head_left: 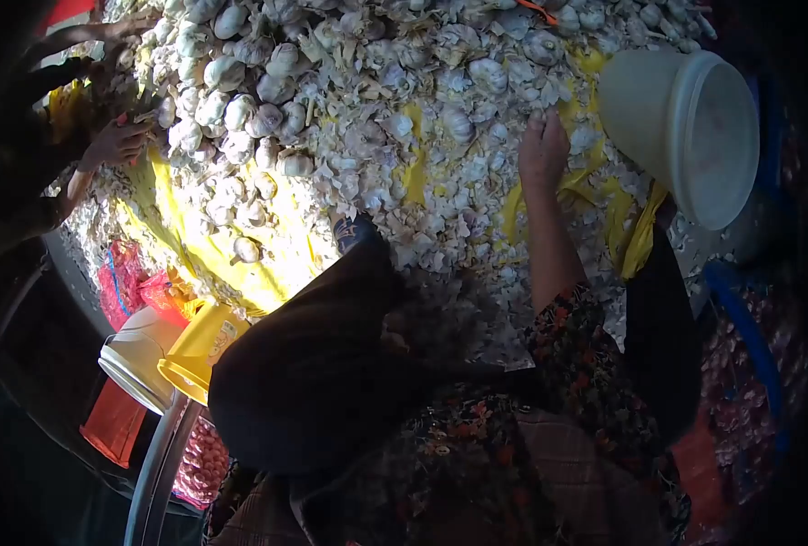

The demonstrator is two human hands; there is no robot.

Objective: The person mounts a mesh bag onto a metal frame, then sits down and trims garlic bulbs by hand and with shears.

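My right hand reaches out over a thick layer of loose garlic skins. Its fingers are curled closed, and whatever they hold, if anything, is hidden. Scattered around it are garlic pieces and a few bulbs, such as a garlic bulb. In the deep shadow beside my dark-clad leg, a dim patch seems to be my left hand; its fingers cannot be made out. Whole garlic bulbs lie heaped at the upper left.
A pale plastic bucket lies tipped at the right. Yellow sheeting shows through the skins. Another person's hand is by the bulbs at left. A yellow bucket, a white bucket and a net sack stand lower left.
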